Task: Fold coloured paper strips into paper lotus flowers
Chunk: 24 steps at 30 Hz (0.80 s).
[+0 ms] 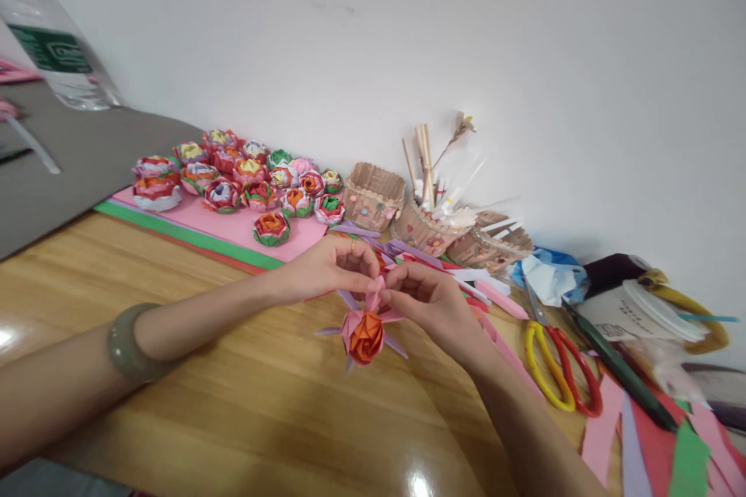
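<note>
A paper flower (364,335) with an orange centre, pink petals and thin lilac strips sticking out hangs below my fingertips, above the wooden table. My left hand (338,268) pinches a pink petal (374,293) at the flower's upper edge. From the other side my right hand (428,299) is closed on the same petal, thumb and forefinger together. Both sets of fingertips nearly meet there, hiding part of the pink paper.
Several finished paper flowers (271,228) sit on stacked coloured sheets (303,237) at the back left. Small decorated baskets (373,194) line the wall. Scissors (562,365), a dark green cutter-like tool (623,369), a white tub (635,314) and paper strips (691,454) lie right.
</note>
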Each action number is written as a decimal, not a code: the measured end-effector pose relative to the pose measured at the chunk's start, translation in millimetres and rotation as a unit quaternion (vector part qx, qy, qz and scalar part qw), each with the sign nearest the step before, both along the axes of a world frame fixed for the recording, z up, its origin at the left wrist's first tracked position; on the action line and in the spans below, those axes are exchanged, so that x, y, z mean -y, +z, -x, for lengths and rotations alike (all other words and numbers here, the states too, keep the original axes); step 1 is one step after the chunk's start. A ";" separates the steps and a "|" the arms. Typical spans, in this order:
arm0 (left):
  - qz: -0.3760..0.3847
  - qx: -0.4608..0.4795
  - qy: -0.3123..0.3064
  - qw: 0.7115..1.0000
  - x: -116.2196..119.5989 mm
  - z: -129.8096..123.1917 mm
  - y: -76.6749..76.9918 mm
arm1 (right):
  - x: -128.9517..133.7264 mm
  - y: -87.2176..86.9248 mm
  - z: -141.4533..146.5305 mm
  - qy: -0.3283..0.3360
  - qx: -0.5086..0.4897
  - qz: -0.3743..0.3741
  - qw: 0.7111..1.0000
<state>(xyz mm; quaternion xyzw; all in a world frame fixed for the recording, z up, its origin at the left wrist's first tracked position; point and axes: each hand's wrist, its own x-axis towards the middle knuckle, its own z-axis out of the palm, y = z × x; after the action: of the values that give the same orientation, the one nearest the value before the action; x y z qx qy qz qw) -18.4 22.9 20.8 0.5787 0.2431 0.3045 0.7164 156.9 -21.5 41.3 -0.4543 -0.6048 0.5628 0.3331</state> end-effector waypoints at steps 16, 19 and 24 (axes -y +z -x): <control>-0.148 -0.113 0.121 0.975 3.9 -3.7 -12.9 | 1.7 -13.6 2.2 -0.096 0.258 -0.302 0.913; -0.117 -0.128 0.093 0.981 0.5 -2.7 -13.6 | -1.1 -10.1 1.0 -0.095 0.221 -0.232 0.942; -0.128 -0.143 0.107 0.976 0.7 -0.9 -11.4 | -7.8 -6.7 -2.4 -0.057 0.135 -0.065 0.987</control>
<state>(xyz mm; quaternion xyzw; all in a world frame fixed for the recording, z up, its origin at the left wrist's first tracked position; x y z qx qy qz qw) -17.5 22.2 9.4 0.6741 0.3620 0.3222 0.5575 159.3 -13.7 34.6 -0.5372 -0.6524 0.4364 0.3089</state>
